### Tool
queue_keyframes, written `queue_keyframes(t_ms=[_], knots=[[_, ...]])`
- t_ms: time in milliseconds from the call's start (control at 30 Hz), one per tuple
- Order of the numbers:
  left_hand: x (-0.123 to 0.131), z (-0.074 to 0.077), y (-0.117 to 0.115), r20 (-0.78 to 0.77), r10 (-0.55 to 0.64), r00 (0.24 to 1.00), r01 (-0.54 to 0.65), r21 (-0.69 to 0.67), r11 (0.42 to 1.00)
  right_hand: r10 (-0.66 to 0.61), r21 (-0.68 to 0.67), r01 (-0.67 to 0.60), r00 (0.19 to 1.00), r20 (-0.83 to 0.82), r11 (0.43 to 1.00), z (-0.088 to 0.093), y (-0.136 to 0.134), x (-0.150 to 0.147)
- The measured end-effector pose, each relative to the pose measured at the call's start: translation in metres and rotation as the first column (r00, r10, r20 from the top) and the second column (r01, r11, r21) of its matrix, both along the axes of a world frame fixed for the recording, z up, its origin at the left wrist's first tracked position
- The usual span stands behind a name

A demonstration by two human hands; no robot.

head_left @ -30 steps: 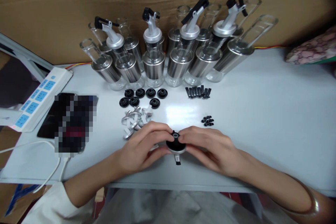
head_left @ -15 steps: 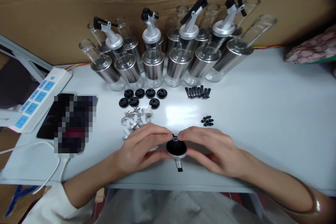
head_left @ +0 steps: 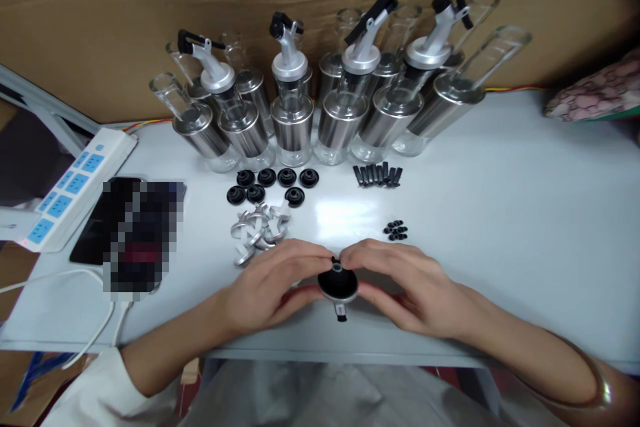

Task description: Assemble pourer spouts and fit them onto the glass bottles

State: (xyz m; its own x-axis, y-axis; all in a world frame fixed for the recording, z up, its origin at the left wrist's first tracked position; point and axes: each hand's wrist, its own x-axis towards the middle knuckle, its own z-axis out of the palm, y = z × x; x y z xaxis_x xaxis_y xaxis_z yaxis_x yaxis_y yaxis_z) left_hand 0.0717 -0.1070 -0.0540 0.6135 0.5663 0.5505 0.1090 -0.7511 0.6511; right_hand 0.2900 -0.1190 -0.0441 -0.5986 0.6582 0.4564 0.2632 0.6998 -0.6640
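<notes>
Both hands meet at the table's near edge around a silver pourer cap [head_left: 338, 285] with a black rubber stopper in its middle and a short spout pointing toward me. My left hand [head_left: 270, 283] pinches it from the left, thumb and fingers curled onto its rim. My right hand [head_left: 400, 280] grips it from the right, fingertips on the top of the stopper. A heap of silver spout pieces [head_left: 257, 230] lies just beyond my left hand.
Several steel-and-glass oil bottles [head_left: 293, 123] stand in rows at the back, some with pourer tops. Before them lie black stoppers [head_left: 273, 185], black tubes [head_left: 377, 175] and small black rings [head_left: 396, 230]. A power strip [head_left: 70, 187] and a phone [head_left: 100, 220] lie at the left.
The cap between my hands has shifted slightly and tilted; my fingertips have closed in a little over the stopper. Everything else on the table stays put.
</notes>
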Motion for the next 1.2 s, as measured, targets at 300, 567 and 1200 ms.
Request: queue_keyframes(t_ms=[300,567,1200], knots=[[-0.0021,-0.0004,-0.0015,-0.046,0.001,0.999,0.001,0.047,0.999,-0.051,0.019,0.051,0.998,-0.039,0.999,0.0005,0.0003,-0.0001],[-0.0011,-0.0001,-0.0022,-0.055,0.002,0.998,-0.005,-0.048,0.999,-0.082,-0.005,0.082,0.995,0.051,0.997,0.0016,0.0010,0.0001],[0.0039,-0.0016,0.0020,0.082,-0.063,0.995,0.066,-0.040,0.997,-0.030,0.060,0.036,0.995,-0.097,0.998,0.0002,0.0004,-0.0007]])
